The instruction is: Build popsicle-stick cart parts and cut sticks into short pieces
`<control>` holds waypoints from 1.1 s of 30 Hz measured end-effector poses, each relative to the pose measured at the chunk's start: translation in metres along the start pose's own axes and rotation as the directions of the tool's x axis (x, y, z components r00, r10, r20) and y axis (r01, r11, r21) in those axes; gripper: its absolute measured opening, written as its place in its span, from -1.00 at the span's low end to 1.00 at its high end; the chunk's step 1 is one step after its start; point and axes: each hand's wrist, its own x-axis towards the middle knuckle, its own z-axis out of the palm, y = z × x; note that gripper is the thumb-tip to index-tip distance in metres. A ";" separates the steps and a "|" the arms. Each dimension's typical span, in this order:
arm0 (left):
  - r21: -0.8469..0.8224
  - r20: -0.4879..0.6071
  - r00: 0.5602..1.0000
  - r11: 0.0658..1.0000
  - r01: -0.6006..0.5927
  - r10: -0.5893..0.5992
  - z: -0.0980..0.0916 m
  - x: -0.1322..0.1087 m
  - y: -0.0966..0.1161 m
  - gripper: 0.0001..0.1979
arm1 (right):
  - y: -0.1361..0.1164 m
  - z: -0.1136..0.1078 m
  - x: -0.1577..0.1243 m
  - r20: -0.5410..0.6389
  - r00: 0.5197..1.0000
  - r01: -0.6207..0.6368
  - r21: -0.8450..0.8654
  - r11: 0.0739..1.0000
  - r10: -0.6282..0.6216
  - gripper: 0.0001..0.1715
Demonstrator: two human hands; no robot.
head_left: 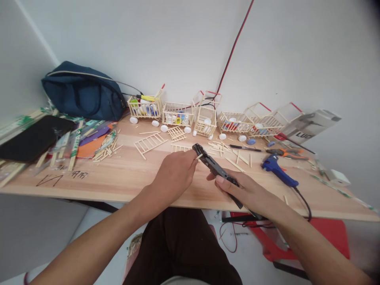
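Right grip [249, 192] wraps black metal cutters [212, 163]; left grip [175, 174] pinches thin wooden stick [199, 156].

A pale wooden counter [124, 178] runs along a white wall. At its far left sits a dark blue bag [83, 93], with a flat black slab [34, 136], chopstick packets [74, 144] and an orange sheet [89, 150] in front of it. A row of small stick-built carts [178, 114] stands against the wall, white caps [164, 128] lying beside them. A ladder-like stick frame [150, 142] lies flat nearby. To the right are orange-handled pliers [283, 152], a blue glue gun [277, 168] and a grey box [311, 126]. A red cable [234, 47] climbs the wall. A red stool [326, 233] stands below.
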 end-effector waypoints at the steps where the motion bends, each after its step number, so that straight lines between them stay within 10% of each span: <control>1: 0.032 0.017 1.000 0.999 0.010 -0.011 0.001 -0.001 0.001 -0.80 | 0.000 0.001 0.000 -0.007 1.000 0.000 -0.018 1.000 0.000 -0.38; 33: 0.161 0.269 0.963 0.987 -0.016 -0.028 0.019 -0.090 -0.006 -0.59 | -0.002 0.079 -0.038 0.062 0.997 -0.054 0.044 0.998 0.052 -0.50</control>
